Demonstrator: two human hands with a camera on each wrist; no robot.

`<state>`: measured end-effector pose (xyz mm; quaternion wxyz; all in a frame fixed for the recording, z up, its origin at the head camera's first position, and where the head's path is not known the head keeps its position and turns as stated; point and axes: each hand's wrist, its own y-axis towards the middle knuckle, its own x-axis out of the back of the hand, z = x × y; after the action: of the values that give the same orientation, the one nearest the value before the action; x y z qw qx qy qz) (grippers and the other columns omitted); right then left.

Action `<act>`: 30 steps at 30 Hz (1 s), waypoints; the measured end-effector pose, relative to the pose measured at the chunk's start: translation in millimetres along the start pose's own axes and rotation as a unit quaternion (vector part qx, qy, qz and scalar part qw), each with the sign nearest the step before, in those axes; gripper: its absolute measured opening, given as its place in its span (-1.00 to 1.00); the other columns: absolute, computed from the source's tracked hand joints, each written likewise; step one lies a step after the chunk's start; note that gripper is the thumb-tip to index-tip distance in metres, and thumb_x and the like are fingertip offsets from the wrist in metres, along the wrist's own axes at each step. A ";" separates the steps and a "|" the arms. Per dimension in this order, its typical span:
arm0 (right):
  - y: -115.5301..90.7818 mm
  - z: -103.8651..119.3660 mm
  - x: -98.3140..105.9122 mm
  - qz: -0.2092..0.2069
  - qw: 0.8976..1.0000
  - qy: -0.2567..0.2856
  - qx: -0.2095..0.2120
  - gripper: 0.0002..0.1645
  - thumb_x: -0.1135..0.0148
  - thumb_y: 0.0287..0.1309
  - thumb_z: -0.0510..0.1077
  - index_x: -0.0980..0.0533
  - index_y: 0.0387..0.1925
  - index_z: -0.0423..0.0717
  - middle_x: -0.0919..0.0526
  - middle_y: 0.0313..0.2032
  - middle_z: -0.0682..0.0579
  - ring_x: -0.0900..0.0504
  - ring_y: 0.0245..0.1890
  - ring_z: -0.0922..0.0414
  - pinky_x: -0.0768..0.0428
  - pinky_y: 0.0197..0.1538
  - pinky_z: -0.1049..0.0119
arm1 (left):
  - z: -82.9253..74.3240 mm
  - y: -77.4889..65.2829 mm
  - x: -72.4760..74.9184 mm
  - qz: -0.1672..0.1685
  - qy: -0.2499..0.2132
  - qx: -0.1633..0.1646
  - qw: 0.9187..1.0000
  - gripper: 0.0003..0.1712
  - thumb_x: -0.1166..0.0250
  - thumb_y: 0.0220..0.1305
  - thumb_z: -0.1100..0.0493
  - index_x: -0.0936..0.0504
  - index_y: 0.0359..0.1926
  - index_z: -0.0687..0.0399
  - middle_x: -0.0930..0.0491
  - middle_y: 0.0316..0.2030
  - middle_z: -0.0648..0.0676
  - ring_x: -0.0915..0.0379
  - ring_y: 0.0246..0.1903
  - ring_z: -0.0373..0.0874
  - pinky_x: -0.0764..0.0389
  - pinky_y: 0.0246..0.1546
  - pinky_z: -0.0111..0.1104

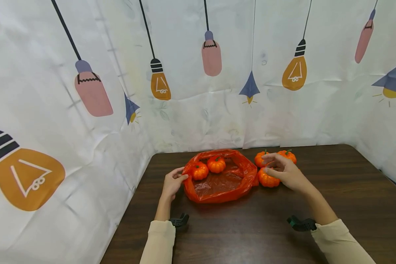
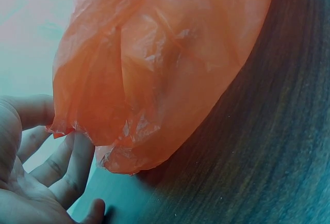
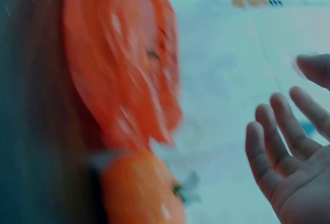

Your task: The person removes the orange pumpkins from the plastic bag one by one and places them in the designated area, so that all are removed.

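A red plastic bag (image 1: 217, 198) lies with its mouth spread wide. Inside it, towards the left, are two small orange pumpkins, a nearer one (image 1: 199, 171) and a farther one (image 1: 216, 164). My left hand (image 1: 172, 182) pinches the bag's left edge; in the left wrist view the thumb and fingers grip the gathered plastic (image 2: 77, 115). To the bag's right, more small pumpkins sit close together: a front one (image 1: 267, 178), a back left one (image 1: 259, 160) and a back right one (image 1: 288, 155). Over these hovers my right hand (image 1: 285, 172), fingers loosely extended and holding nothing.
The dark wooden table (image 1: 237, 234) carries everything. A white curtain (image 1: 191, 121) printed with lamps hangs behind it and along the left side. Each wrist wears a dark band, the left band (image 1: 179, 220) and the right band (image 1: 301, 224).
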<state>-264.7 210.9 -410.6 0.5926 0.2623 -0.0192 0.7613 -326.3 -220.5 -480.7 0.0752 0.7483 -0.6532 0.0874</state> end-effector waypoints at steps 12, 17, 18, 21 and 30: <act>25.5 2.6 -73.5 0.050 0.997 0.051 -0.038 -0.53 -0.33 0.35 -0.04 -0.47 0.22 0.01 -0.53 0.18 -0.11 -0.52 0.14 -0.08 -0.60 0.03 0.13 | 1.2 1.9 -1.9 0.000 0.004 -0.004 1.000 -0.55 -0.41 0.30 0.20 -0.66 0.22 0.05 -0.64 -0.37 0.02 -0.54 -0.35 -0.17 -0.58 -0.16 -0.23; 46.0 -3.7 -86.1 0.067 0.995 0.043 -0.059 -0.47 -0.35 0.33 -0.03 -0.45 0.26 0.00 -0.51 0.26 -0.14 -0.52 0.18 -0.12 -0.60 0.11 0.05 | 3.9 -0.5 -4.6 0.001 0.011 -0.003 1.000 -0.55 -0.40 0.31 0.20 -0.66 0.22 0.07 -0.64 -0.38 0.01 -0.54 -0.36 -0.17 -0.59 -0.18 -0.27; 50.3 -5.7 -88.5 0.074 0.995 0.034 -0.063 -0.44 -0.35 0.32 -0.02 -0.44 0.28 -0.04 -0.50 0.27 -0.17 -0.52 0.19 -0.14 -0.60 0.14 0.01 | 4.7 -0.5 -5.5 0.003 0.010 -0.002 1.000 -0.55 -0.40 0.31 0.20 -0.66 0.22 0.08 -0.63 -0.38 0.01 -0.55 -0.36 -0.17 -0.59 -0.18 -0.28; 62.2 -10.3 -94.1 0.093 0.992 0.009 -0.086 -0.33 -0.37 0.31 0.04 -0.39 0.34 -0.08 -0.44 0.34 -0.22 -0.47 0.28 -0.19 -0.53 0.24 -0.10 | 5.7 0.7 -8.2 0.008 0.006 -0.003 1.000 -0.55 -0.40 0.30 0.20 -0.66 0.22 0.06 -0.63 -0.38 0.00 -0.54 -0.35 -0.17 -0.59 -0.20 -0.30; 99.7 -27.3 -118.7 0.113 0.986 -0.015 -0.124 -0.17 -0.38 0.30 0.05 -0.25 0.48 0.00 -0.19 0.45 -0.24 -0.36 0.36 -0.27 -0.48 0.29 -0.14 | 1.0 1.8 -3.1 0.004 0.009 -0.007 1.000 -0.53 -0.40 0.31 0.20 -0.65 0.23 0.08 -0.62 -0.39 0.00 -0.53 -0.36 -0.19 -0.61 -0.14 -0.20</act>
<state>-347.0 84.7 -456.1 0.5302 0.1940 -0.1522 0.8112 -328.5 -218.0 -482.4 0.0860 0.7442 -0.6563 0.0897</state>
